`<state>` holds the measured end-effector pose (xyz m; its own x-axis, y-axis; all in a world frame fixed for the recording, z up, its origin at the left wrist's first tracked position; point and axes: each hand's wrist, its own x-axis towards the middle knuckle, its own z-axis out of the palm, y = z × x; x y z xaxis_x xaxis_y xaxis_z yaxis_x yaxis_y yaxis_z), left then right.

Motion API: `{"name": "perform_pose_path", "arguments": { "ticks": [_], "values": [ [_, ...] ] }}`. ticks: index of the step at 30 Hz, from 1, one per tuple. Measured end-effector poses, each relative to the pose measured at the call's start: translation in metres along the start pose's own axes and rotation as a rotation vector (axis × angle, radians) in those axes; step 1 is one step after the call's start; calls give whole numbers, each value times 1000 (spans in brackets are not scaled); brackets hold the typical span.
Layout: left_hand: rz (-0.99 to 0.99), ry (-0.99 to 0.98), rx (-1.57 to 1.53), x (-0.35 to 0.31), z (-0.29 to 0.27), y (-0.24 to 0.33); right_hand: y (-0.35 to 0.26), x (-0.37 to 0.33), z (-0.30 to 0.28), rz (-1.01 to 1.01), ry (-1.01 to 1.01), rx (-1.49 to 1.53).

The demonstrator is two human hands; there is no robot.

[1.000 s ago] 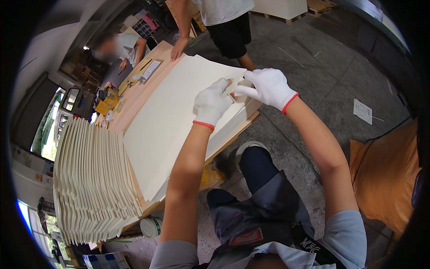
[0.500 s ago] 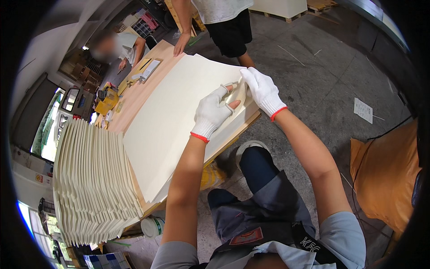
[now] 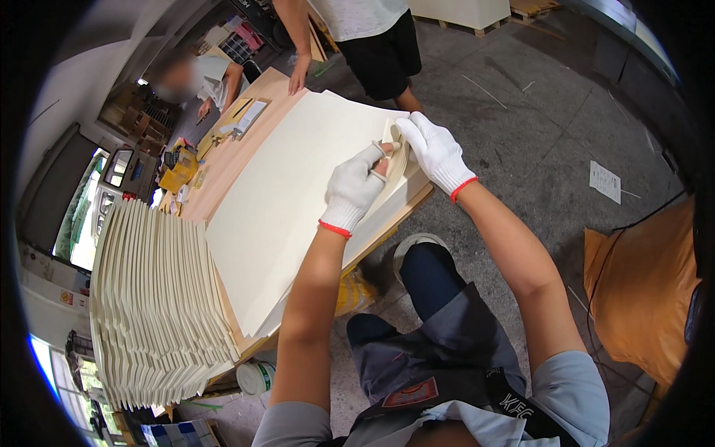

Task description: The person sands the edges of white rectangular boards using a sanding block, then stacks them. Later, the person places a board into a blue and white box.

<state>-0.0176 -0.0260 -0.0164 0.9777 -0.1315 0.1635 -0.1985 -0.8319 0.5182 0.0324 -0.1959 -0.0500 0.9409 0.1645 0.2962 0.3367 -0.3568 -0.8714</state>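
1 head-worn view (wide fisheye) looks down on the hands (image 3: 354, 185) from above.

A pale wooden tabletop (image 3: 237, 162) carries a broad stack of large cream sheets (image 3: 275, 201), set toward its right side so that a bare strip of wood shows along the left. A dense pile of rippled cream layers (image 3: 156, 298) stands at the near left end, beside the flat sheets.

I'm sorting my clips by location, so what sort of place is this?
Probably a workshop or small factory handling paper or card: large cream sheets lie on a wooden table, a thick layered pile is at the left, and wooden pallets rest on the grey floor.
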Motion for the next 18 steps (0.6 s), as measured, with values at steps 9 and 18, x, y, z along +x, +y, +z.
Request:
{"name": "perform_pose_path", "arguments": {
  "ticks": [9, 18],
  "values": [
    [34, 60, 57, -2, 4, -4, 3, 0, 3, -14, 24, -47],
    [-3, 17, 89, -1, 2, 6, 13, 1, 6, -57, 40, -34]
  ]
}}
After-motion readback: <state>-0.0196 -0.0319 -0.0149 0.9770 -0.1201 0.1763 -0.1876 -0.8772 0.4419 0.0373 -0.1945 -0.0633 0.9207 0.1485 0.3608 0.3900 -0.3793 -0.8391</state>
